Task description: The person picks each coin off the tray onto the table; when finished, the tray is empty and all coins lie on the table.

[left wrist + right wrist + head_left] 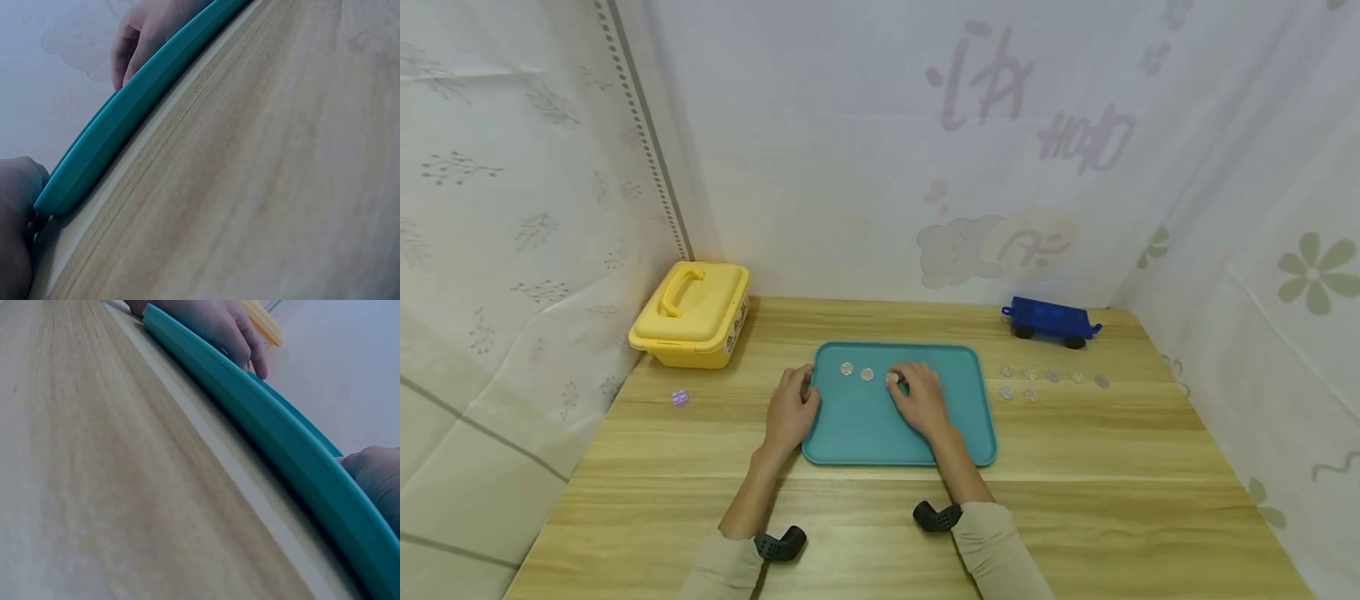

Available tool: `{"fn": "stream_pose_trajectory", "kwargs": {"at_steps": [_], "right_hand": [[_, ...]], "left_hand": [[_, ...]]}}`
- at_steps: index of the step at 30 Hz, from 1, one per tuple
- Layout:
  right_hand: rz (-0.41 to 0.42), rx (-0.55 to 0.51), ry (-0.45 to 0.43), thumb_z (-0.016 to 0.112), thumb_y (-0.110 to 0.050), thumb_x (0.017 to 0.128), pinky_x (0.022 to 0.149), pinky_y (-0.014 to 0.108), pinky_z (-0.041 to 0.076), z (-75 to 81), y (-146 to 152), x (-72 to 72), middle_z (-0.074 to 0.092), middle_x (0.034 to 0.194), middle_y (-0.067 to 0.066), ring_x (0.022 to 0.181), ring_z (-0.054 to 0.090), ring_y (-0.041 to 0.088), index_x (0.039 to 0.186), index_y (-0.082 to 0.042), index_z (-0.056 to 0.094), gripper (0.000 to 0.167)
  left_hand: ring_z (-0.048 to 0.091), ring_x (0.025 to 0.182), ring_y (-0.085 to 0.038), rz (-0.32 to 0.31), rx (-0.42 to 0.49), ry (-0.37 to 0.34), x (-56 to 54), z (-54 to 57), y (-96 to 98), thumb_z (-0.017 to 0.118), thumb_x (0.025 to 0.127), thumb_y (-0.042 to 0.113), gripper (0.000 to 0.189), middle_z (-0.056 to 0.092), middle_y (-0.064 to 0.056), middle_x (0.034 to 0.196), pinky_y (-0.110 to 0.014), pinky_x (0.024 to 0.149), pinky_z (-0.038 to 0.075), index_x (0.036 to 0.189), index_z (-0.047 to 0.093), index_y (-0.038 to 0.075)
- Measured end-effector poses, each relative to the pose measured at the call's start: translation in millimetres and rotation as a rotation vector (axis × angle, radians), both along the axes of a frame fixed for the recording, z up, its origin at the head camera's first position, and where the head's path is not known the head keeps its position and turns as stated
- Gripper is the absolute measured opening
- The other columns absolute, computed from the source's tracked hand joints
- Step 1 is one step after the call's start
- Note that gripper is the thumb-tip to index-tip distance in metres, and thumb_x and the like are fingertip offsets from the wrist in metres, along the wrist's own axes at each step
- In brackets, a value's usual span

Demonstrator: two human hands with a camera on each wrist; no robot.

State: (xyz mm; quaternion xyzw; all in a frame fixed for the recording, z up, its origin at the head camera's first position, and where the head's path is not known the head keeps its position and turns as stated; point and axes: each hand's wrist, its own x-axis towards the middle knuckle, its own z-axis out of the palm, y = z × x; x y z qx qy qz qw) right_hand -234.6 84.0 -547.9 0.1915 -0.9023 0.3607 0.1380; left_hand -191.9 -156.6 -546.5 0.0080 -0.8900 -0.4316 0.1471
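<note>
A teal tray [880, 433] lies on the wooden table. My left hand [792, 408] holds the tray's left edge, its fingers and thumb bent at the rim. Over the tray, my right hand [921, 398] pinches a coin [892, 377] between thumb and fingers. To the left of that coin, two more silvery coins, one coin [847, 368] and another coin [867, 374], lie flat on the tray. In both wrist views the tray's side wall [269, 431] hides the coins.
Several coins [1031, 374] lie in two rows on the table right of the tray. Behind them stands a blue toy wagon [1049, 320] with black wheels. At the left are a yellow lidded box [700, 308] with a handle and a small purple block [680, 397].
</note>
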Motion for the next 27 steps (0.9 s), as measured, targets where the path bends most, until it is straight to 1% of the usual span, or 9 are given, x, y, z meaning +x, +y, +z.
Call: {"fn": "stream_pose_trajectory", "kwargs": {"at_steps": [5, 9, 16, 20, 27], "right_hand": [[-0.011, -0.018, -0.019, 0.074, -0.024, 0.090, 0.087, 0.043, 0.041, -1.0, 0.6, 1.2, 0.069, 0.093, 0.002, 0.090, 0.058, 0.021, 0.106, -0.011, 0.075, 0.021], [-0.009, -0.012, -0.013, 0.077, -0.026, 0.087, 0.084, 0.040, 0.039, -1.6, 0.6, 1.9, 0.066, 0.087, 0.000, 0.086, 0.056, 0.018, 0.104, -0.012, 0.075, 0.023], [-0.009, -0.008, 0.012, 0.077, -0.028, 0.086, 0.082, 0.039, 0.039, -1.6, 0.2, 2.8, 0.065, 0.086, 0.000, 0.083, 0.055, 0.017, 0.102, -0.012, 0.076, 0.022], [-0.003, -0.019, 0.018, 0.078, -0.029, 0.086, 0.082, 0.039, 0.040, -1.9, 0.5, 2.7, 0.065, 0.085, 0.000, 0.082, 0.055, 0.017, 0.101, -0.012, 0.076, 0.023], [-0.004, -0.075, -0.021, 0.077, -0.030, 0.086, 0.083, 0.039, 0.041, -1.6, 0.9, 2.1, 0.065, 0.084, 0.001, 0.080, 0.056, 0.016, 0.101, -0.011, 0.076, 0.024]], "left_hand": [[0.051, 0.077, -0.023, -0.001, 0.003, -0.001, 1.2, -0.2, 1.0, 0.056, 0.095, 0.008, 0.040, 0.060, -0.017, 0.108, -0.035, 0.072, 0.039, 0.134, 0.058, 0.000], [0.051, 0.078, -0.023, 0.002, 0.002, -0.011, 2.2, 0.5, 1.3, 0.056, 0.095, 0.008, 0.040, 0.060, -0.017, 0.109, -0.036, 0.074, 0.039, 0.134, 0.058, 0.000], [0.050, 0.077, -0.024, 0.001, 0.007, -0.002, 1.1, 1.2, 1.1, 0.055, 0.095, 0.008, 0.040, 0.059, -0.017, 0.108, -0.038, 0.077, 0.039, 0.134, 0.058, 0.000], [0.051, 0.078, -0.024, 0.007, 0.008, 0.001, 1.5, 1.6, 0.7, 0.055, 0.095, 0.007, 0.040, 0.060, -0.017, 0.109, -0.037, 0.076, 0.040, 0.134, 0.059, 0.000], [0.052, 0.078, -0.024, 0.008, 0.011, 0.007, 2.1, 3.1, 0.3, 0.055, 0.094, 0.007, 0.041, 0.061, -0.018, 0.111, -0.036, 0.073, 0.040, 0.134, 0.059, -0.001]]}}
